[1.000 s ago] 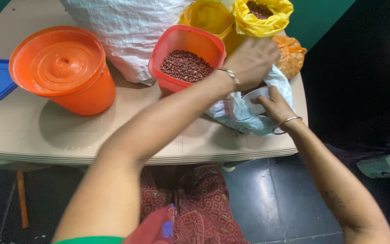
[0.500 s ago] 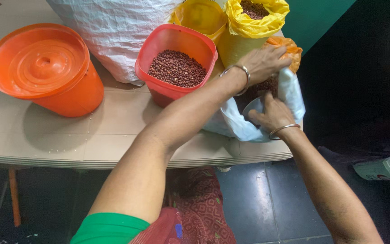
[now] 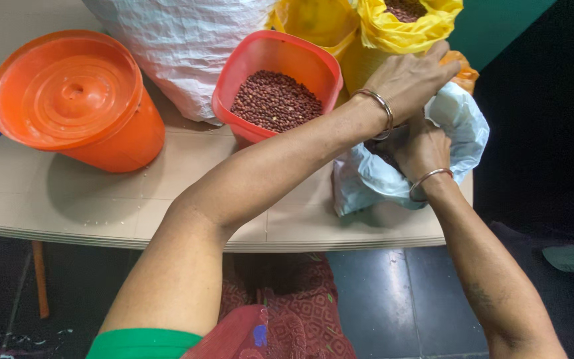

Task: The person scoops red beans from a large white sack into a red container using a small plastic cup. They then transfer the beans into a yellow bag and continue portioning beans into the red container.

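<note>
Both hands are working at a pale blue plastic bag (image 3: 463,123) lying at the right end of the tabletop (image 3: 54,206). The left hand (image 3: 410,76) is reaching across with loosely curled fingers resting on the bag's top edge. The right hand (image 3: 423,149) is gripping the bag's mouth from below. Just beside it, a red tub of brown seeds (image 3: 275,93) is standing, with a lidded orange bucket (image 3: 78,100) further left.

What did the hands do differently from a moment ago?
The left hand moved further right, over the pale plastic bag, toward the yellow bag. The right hand slid up to the bag's opening, under the left wrist. The red tub of beans, orange bucket and white sack stayed put on the table.
</note>
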